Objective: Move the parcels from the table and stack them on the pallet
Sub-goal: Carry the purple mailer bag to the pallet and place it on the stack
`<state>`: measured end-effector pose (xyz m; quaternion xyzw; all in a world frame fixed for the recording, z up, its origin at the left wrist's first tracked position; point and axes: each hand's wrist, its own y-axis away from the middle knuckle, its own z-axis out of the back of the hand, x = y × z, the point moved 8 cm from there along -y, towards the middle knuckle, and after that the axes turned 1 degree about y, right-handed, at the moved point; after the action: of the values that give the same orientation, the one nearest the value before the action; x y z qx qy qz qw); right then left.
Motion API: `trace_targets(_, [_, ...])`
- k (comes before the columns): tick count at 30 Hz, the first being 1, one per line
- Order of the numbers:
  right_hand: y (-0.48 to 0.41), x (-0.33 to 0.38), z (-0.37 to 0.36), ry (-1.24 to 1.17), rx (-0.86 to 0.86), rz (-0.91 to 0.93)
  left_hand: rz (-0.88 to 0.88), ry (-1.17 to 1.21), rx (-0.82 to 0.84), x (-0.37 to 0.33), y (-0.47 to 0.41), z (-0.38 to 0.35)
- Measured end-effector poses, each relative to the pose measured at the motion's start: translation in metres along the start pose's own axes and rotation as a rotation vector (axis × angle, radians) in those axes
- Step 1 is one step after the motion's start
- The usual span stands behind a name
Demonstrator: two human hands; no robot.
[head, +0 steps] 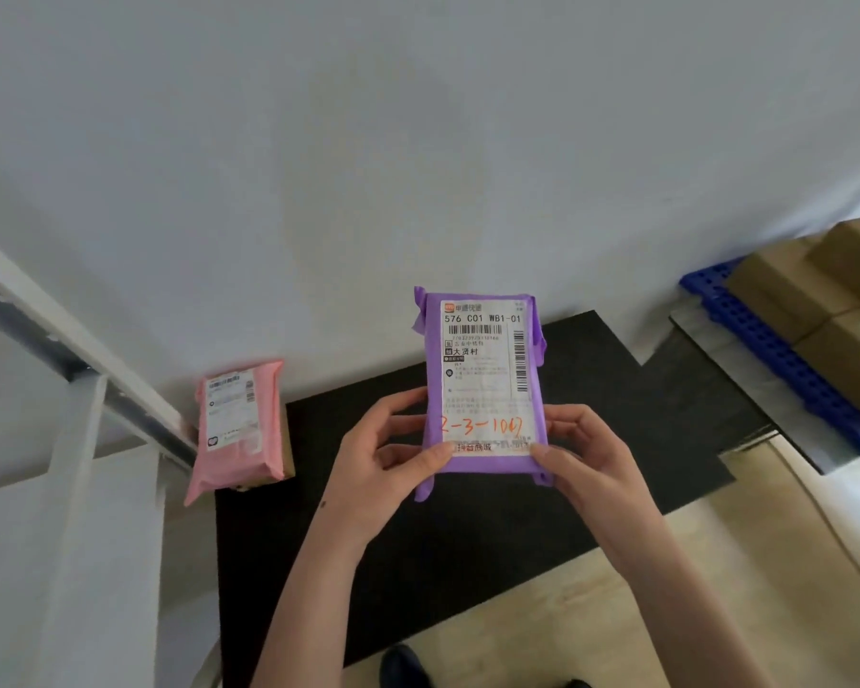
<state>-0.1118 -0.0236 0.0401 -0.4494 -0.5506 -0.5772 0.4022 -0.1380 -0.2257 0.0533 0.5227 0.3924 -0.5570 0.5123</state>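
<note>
The purple plastic-wrapped parcel [482, 379] is up in the air, held in front of the person. It stands almost upright. Its white paper label [482, 350] faces the camera, with orange numbers written near the bottom.

Both hands hold the parcel at its bottom end. The left hand [383, 469] has its grip closed on the bottom left corner, with the thumb pressed on the front and the fingers curled round the side. The right hand [587, 464] has its grip closed on the bottom right corner in the same way, thumb on the front.

Under the parcel is a black mat [616, 389], lying on the light wooden floor [641, 588].

A pink plastic-wrapped parcel [237, 429] sits to the left, at the far edge of the mat and close to the white wall [418, 141]. It is well apart from the hands.

Far to the right is a blue plastic pallet [775, 355]. Brown cardboard boxes [805, 290] are stacked on it.
</note>
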Motion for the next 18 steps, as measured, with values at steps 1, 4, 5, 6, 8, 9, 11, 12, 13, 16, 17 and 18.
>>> trace_targets(1, [0.001, 0.001, 0.011, -0.001, -0.012, 0.008, -0.007, 0.001, 0.013, -0.003, -0.001, -0.011])
trace_targets(4, [0.005, 0.003, 0.049, -0.002, -0.055, 0.029, -0.011, 0.013, 0.04, -0.011, -0.005, -0.047])
trace_targets(5, [0.007, 0.003, 0.062, -0.007, -0.069, 0.036, -0.005, 0.023, 0.049, -0.013, -0.005, -0.06])
trace_targets(6, [0.009, 0.003, 0.077, -0.012, -0.081, 0.04, 0.003, 0.037, 0.057, -0.014, -0.005, -0.075])
trace_targets(8, [0.013, 0.003, 0.108, -0.02, -0.098, 0.043, 0.019, 0.057, 0.067, -0.016, -0.004, -0.107])
trace_targets(9, [0.015, 0.002, 0.124, -0.026, -0.102, 0.044, 0.027, 0.064, 0.07, -0.016, -0.004, -0.123])
trace_targets(11, [0.02, 0.001, 0.156, -0.027, -0.1, 0.052, 0.042, 0.075, 0.077, -0.018, -0.004, -0.156])
trace_targets(12, [0.022, 0.001, 0.172, -0.02, -0.099, 0.059, 0.05, 0.076, 0.082, -0.019, -0.005, -0.172])
trace_targets(13, [0.025, 0.001, 0.188, -0.015, -0.102, 0.066, 0.055, 0.073, 0.089, -0.021, -0.005, -0.189])
trace_targets(16, [0.033, 0.001, 0.235, -0.013, -0.11, 0.084, 0.055, 0.071, 0.111, -0.027, -0.008, -0.237])
trace_targets(17, [0.036, 0.001, 0.251, -0.014, -0.114, 0.09, 0.056, 0.076, 0.12, -0.029, -0.008, -0.254])
trace_targets(18, [0.039, 0.0, 0.266, -0.019, -0.115, 0.095, 0.06, 0.08, 0.132, -0.031, -0.008, -0.27])
